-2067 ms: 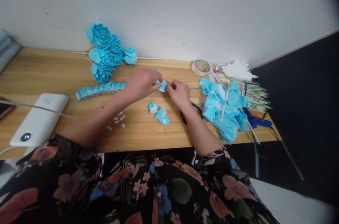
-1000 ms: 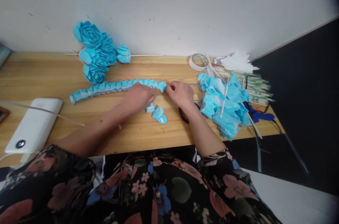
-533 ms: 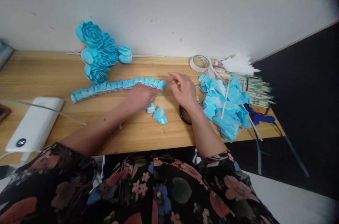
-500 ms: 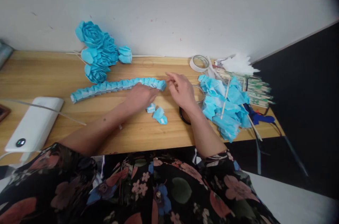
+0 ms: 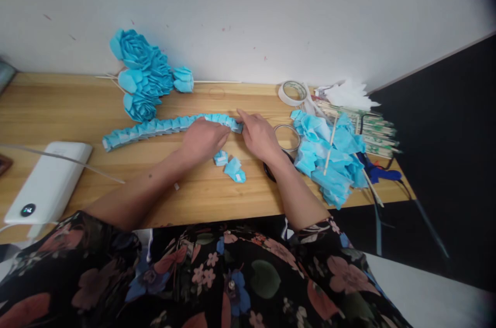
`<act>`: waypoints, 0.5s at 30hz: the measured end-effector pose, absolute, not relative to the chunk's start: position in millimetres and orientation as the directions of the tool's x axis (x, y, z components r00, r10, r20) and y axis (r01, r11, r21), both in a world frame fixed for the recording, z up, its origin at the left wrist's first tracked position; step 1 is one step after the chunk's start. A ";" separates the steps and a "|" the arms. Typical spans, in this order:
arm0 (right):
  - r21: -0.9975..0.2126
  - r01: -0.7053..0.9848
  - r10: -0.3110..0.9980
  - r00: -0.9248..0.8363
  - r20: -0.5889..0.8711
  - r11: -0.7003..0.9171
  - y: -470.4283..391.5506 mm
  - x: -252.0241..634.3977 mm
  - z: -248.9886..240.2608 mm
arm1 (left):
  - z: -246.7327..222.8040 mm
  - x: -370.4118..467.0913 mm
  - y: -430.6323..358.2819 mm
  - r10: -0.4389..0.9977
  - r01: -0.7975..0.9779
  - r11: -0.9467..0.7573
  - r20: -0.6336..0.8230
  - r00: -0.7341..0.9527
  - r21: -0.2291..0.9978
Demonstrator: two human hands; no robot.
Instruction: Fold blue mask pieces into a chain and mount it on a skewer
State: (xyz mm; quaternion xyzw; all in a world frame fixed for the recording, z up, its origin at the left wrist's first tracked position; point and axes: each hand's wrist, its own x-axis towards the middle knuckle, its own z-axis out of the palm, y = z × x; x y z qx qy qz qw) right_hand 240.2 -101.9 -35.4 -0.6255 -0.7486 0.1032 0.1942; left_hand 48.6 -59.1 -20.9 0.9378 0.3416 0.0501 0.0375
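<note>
A long, slightly curved row of folded light-blue crepe paper pieces [image 5: 155, 127] lies across the wooden table. My left hand [image 5: 204, 139] is closed over its right part, the fingers curled down against the paper. At the right end of the row, my right hand [image 5: 259, 136] grips the last piece between thumb and fingers, with the index finger reaching up along it. Just below my left hand rest two loose blue paper pieces, a small folded one [image 5: 220, 158] and a larger one [image 5: 235, 170].
Blue paper flowers [image 5: 143, 75] lie at the back left. On the right are a tape roll [image 5: 292, 93], a second ring of tape [image 5: 287, 137], crumpled blue paper [image 5: 329, 152] with sticks, and a blue-handled tool [image 5: 382, 173]. A white power bank [image 5: 50, 181] sits at left.
My right hand has moved slightly left and down, onto the right end of the paper row. My left hand has shifted only a little; the row stays in place.
</note>
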 end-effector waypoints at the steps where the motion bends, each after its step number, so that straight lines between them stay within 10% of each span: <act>1: -0.396 0.897 0.976 -0.143 0.162 0.197 -102.0 239.9 -35.7 | -21.7 48.3 -58.4 0.666 0.656 -0.746 0.102 0.739 0.116; 15: -0.456 0.826 0.918 -0.172 0.357 0.332 -100.8 243.1 -39.5 | -27.6 51.7 -57.9 0.689 0.689 -0.724 -0.006 0.725 0.043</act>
